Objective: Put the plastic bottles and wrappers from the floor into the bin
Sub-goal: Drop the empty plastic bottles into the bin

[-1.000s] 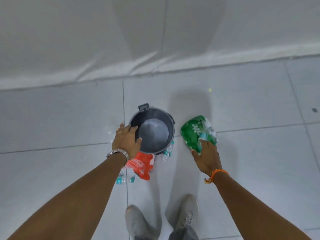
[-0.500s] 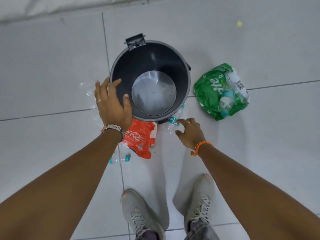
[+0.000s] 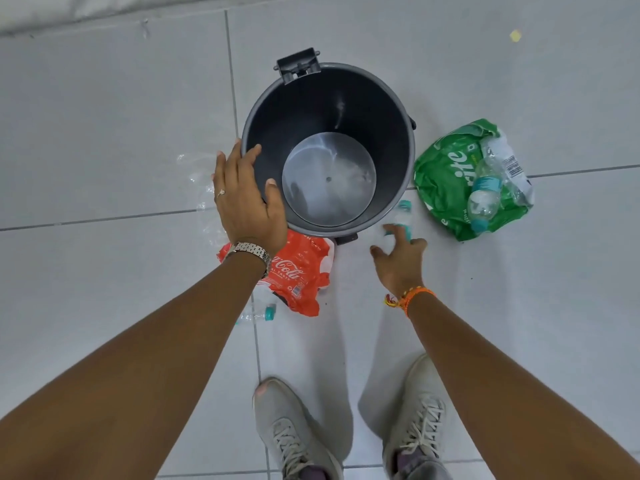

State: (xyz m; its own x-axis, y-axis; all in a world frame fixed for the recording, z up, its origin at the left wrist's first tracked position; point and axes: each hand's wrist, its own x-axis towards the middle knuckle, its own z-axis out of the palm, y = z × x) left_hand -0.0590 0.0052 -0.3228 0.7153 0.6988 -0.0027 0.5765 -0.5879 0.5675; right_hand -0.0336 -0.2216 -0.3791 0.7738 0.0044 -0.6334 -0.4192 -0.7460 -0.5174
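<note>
A dark grey round bin (image 3: 408,143) stands open on the white tiled floor with nothing inside. My left hand (image 3: 246,199) grips its left rim, thumb inside. My right hand (image 3: 398,261) is low at the bin's front right, fingers spread over a small clear bottle with a teal label (image 3: 401,216), which is blurred. A red cola wrapper (image 3: 298,271) lies under my left wrist. To the right of the bin, a green wrapper (image 3: 440,174) carries a clear bottle (image 3: 485,195) and a crushed one (image 3: 509,161). Another clear bottle (image 3: 263,313) lies beside my left forearm.
Crumpled clear plastic (image 3: 197,168) lies left of the bin. My two grey shoes (image 3: 294,434) (image 3: 415,420) stand just behind the litter. A small yellow scrap (image 3: 515,35) sits far right on the floor. The wall base runs along the top left.
My right hand left the green wrapper and moved left to the small bottle at the bin's front. The view dropped closer to the bin. My left hand stayed on the rim.
</note>
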